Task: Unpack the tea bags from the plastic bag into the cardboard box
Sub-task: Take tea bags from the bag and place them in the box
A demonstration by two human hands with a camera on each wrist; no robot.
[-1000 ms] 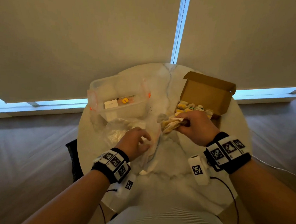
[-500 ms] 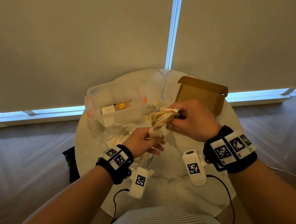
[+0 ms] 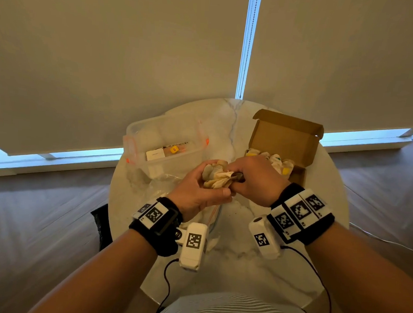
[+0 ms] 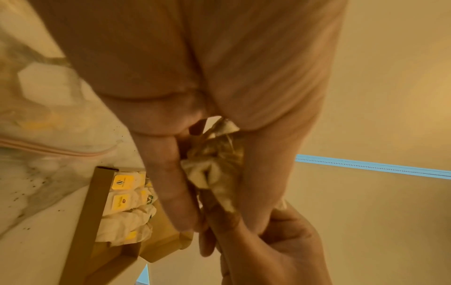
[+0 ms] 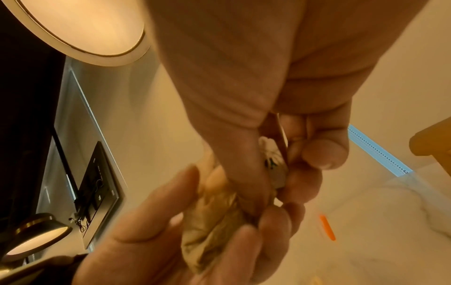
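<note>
A crumpled bunch of beige tea bags (image 3: pixel 220 177) hangs above the table's middle, held from both sides. My left hand (image 3: pixel 210 183) grips its left end with fingers curled round it; the bunch (image 4: pixel 214 169) fills that grasp. My right hand (image 3: pixel 237 181) pinches the right end, where paper tags (image 5: pixel 273 167) show between thumb and fingers. The open cardboard box (image 3: pixel 284 139) stands at the back right with several tea bags (image 3: pixel 274 160) inside. The clear plastic bag (image 3: pixel 160 189) lies flat on the table under my left wrist.
A clear plastic tub (image 3: pixel 139 137) with orange latches stands at the back left of the round marble table (image 3: pixel 242 267). Cables trail from both wrist cameras over the near edge. A black object (image 3: pixel 100 222) sits on the floor at the left. Window blinds hang behind.
My right hand carried the bunch from beside the box to the table's middle. My left hand left the plastic bag, rose, and took hold of the bunch's other end.
</note>
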